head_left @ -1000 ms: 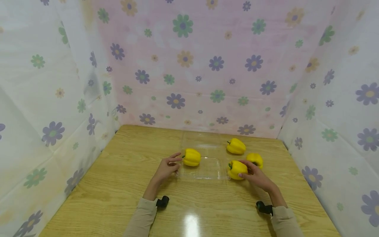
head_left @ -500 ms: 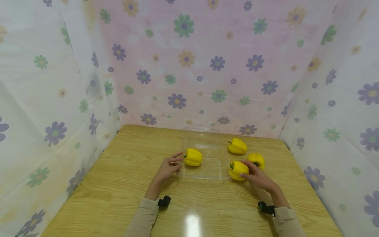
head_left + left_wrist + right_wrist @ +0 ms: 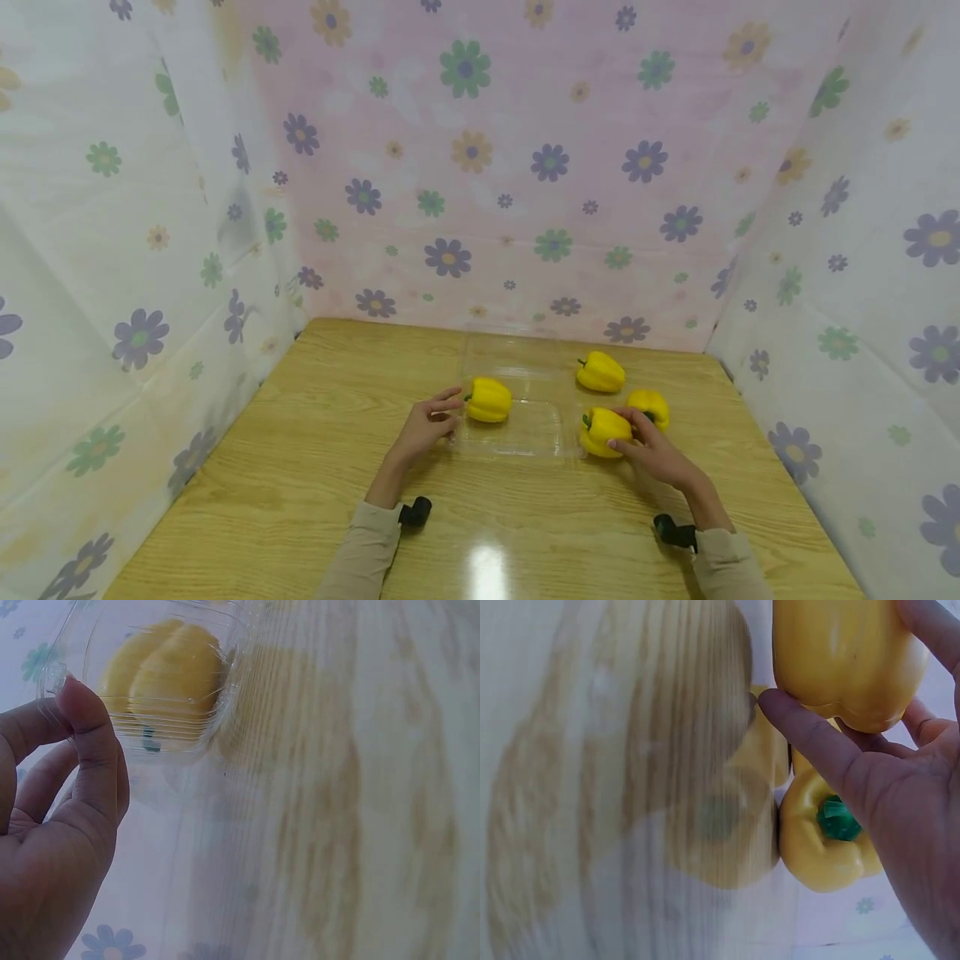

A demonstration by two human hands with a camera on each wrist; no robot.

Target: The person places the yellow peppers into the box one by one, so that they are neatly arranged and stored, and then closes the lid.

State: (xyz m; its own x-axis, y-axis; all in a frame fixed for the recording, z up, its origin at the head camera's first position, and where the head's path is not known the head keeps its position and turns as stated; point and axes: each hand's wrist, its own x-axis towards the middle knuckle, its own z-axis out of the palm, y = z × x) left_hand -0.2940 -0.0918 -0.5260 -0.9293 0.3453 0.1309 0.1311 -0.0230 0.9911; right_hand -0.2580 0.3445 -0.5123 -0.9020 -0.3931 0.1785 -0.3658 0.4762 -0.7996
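A clear plastic clamshell container (image 3: pixel 525 433) lies open on the table with its lid (image 3: pixel 510 354) folded toward the back. In its left part sits a yellow bell pepper (image 3: pixel 489 400), seen through the wall in the left wrist view. My left hand (image 3: pixel 427 429) pinches the container's left edge between thumb (image 3: pixel 82 709) and fingers. At the container's right side my right hand (image 3: pixel 652 450) grips another yellow bell pepper (image 3: pixel 847 660), thumb on the near side and fingers around the far side.
Two more yellow bell peppers lie to the right: one at the back (image 3: pixel 600 372), one just behind my right hand (image 3: pixel 649 407), with its green stem showing in the right wrist view. Flowered cloth walls (image 3: pixel 510 167) enclose the wooden table (image 3: pixel 322 375) at the back and sides.
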